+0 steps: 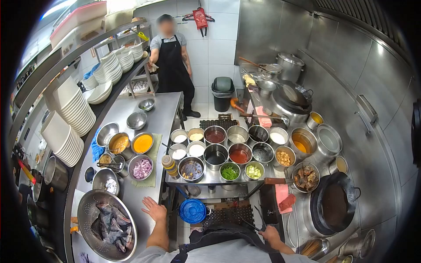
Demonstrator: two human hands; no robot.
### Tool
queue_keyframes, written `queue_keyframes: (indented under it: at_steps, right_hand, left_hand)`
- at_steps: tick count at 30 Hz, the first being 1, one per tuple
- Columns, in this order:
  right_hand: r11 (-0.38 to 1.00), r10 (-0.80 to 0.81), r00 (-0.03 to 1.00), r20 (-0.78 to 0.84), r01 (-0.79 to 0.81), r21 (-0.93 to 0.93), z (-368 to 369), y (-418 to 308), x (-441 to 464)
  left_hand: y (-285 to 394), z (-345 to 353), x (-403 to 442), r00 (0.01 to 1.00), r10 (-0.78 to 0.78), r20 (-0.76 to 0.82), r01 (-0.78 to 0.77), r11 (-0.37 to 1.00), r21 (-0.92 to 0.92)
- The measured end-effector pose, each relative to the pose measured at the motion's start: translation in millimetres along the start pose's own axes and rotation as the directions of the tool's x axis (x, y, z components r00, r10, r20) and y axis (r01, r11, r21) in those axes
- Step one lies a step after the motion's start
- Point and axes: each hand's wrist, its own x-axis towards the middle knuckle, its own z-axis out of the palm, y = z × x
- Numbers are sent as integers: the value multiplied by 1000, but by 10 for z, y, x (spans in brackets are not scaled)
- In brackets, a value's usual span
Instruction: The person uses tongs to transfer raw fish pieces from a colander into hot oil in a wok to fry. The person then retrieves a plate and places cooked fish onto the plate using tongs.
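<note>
A perforated colander (90, 206) stands at the near end of the steel counter (164, 105), holding dark-skinned cut pieces (112, 225), apparently fish. Just beyond the colander are a bowl (140, 179) of chopped purple onion (141, 169) and another bowl (141, 153) of orange liquid (143, 143). Right of the colander and beyond it, a side table carries rows of steel pots (215, 167), among them chopped greens (230, 172) and red sauce (238, 153). Well to the colander's right, a wok (320, 215) contains dark liquid. Writing on the red pouch (200, 19), far beyond the colander, is too small to read. The left hand (155, 209), just right of the colander, has its fingers spread and holds nothing; I cannot tell whether it touches the counter. Farther right of the colander, the right hand (271, 235) curls around a dark tongs-like tool (250, 224).
</note>
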Motion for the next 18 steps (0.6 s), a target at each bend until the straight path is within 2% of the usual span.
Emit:
queue_keyframes:
  at_steps: [5, 14, 18]
  right_hand:
    - [1000, -16, 999, -35, 15, -5, 44, 23, -5]
    - [1000, -5, 1000, 23, 4, 19, 76, 40, 50]
    - [1000, -9, 1000, -7, 9, 12, 74, 27, 17]
  left_hand:
    - [-29, 24, -16, 1000, 9, -13, -9, 1000, -4]
    - [-27, 13, -11, 1000, 6, 4, -5, 1000, -23]
    - [-13, -11, -12, 1000, 1, 1, -1, 1000, -26]
